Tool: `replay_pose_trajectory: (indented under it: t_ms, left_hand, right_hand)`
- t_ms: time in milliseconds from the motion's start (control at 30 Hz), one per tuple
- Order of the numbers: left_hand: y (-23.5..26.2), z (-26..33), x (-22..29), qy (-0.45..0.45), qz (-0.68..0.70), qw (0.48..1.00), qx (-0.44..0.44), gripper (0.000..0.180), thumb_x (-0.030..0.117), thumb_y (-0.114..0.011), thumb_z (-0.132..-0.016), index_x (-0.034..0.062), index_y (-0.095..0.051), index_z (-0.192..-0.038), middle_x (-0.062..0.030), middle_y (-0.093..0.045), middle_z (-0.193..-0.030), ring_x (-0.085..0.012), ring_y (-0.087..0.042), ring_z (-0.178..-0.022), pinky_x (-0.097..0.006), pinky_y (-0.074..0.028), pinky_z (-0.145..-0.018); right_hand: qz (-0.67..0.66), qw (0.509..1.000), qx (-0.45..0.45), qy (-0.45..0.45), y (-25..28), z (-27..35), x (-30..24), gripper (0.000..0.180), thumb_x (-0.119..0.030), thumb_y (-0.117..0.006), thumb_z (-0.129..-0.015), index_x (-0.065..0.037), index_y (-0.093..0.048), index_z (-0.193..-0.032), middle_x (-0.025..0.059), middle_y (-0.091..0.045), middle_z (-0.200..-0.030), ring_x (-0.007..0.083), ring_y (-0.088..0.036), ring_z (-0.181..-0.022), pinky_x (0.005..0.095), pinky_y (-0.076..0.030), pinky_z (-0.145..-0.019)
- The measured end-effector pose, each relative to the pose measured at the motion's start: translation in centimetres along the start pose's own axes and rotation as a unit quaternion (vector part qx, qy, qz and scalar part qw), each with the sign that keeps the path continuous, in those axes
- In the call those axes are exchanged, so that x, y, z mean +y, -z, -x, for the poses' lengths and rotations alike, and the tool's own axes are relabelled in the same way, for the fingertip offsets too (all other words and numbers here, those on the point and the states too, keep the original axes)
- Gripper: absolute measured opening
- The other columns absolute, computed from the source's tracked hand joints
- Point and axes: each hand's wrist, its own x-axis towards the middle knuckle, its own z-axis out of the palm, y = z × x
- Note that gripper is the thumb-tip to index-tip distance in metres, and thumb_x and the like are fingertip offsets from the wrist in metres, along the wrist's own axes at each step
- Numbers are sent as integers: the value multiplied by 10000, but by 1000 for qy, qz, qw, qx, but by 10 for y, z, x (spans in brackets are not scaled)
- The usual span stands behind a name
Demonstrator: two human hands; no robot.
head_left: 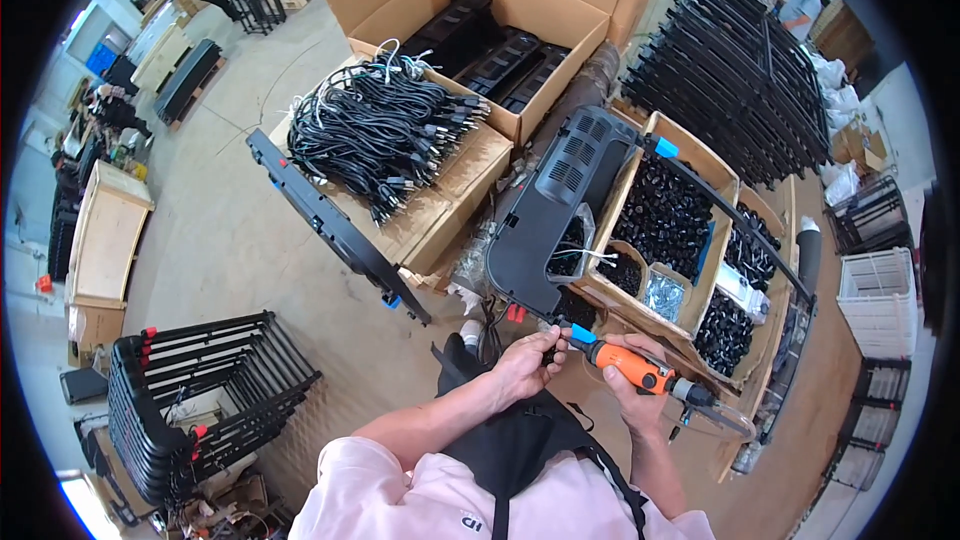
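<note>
My right hand is wrapped round an orange power screwdriver, whose nose points up and left. A blue piece lies at that nose, by the lower end of a black plastic housing. My left hand is closed in a pinch beside the blue piece; what its fingers hold, if anything, is too small to tell. Vent slots mark the housing's upper part. Just right of it stands a divided cardboard box with many small black parts and a bag of silvery fasteners.
Bundled black cables lie on a carton left of the housing. Behind is an open carton with black covers. A long black frame piece leans at the left. Black frames are stacked at lower left and upper right. People work farther off.
</note>
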Motion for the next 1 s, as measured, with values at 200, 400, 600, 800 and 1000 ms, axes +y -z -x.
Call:
replay_pose_trajectory:
  t_ms: [200, 400, 600, 800, 1000]
  left_hand:
    - [1, 2, 9, 42, 7, 999, -30, 316, 370, -523, -1123, 121, -687, -1227, 34, -628, -878, -105, -566, -731, -250, -467, -628]
    - [-5, 12, 31, 41, -37, 998, -28, 343, 382, -489, -1134, 106, -681, -1194, 14, -628, -901, -114, -573, -762, -269, -480, -669]
    - [17, 24, 64, 6, -206, 978, -32, 297, 272, -432, -1154, 88, -652, -1229, 16, -604, -869, -101, -526, -690, -248, -421, -578]
    - [7, -17, 109, -182, -487, 853, -36, 307, 245, -500, -1117, 46, -633, -1308, -41, -632, -778, -134, -561, -619, -301, -468, -562]
    - [-23, -28, 121, -300, -818, 492, 5, 303, 241, -542, -1048, 83, -699, -1254, -251, -746, -942, -398, -743, -872, -536, -577, -791]
  right_hand:
    - [35, 999, 33, -1, -15, 0, -12, 524, -5, -771, -879, -6, -526, -1342, 182, -696, -1268, 264, -666, -1197, 418, -534, -1067]
    - [24, 997, 74, -4, -34, -11, -11, 538, 6, -771, -878, -4, -524, -1355, 184, -701, -1273, 271, -668, -1207, 420, -522, -1083]
    - [55, 993, 100, -3, -39, -19, -15, 541, -26, -771, -873, -8, -531, -1356, 184, -704, -1270, 268, -669, -1200, 428, -519, -1079]
    - [53, 993, 102, 5, -41, -22, -14, 528, 9, -777, -871, -3, -548, -1346, 171, -702, -1278, 243, -665, -1201, 404, -526, -1079]
    - [67, 994, 88, -16, -49, -22, -8, 525, 17, -773, -874, -1, -546, -1347, 166, -700, -1278, 241, -673, -1191, 396, -527, -1082]
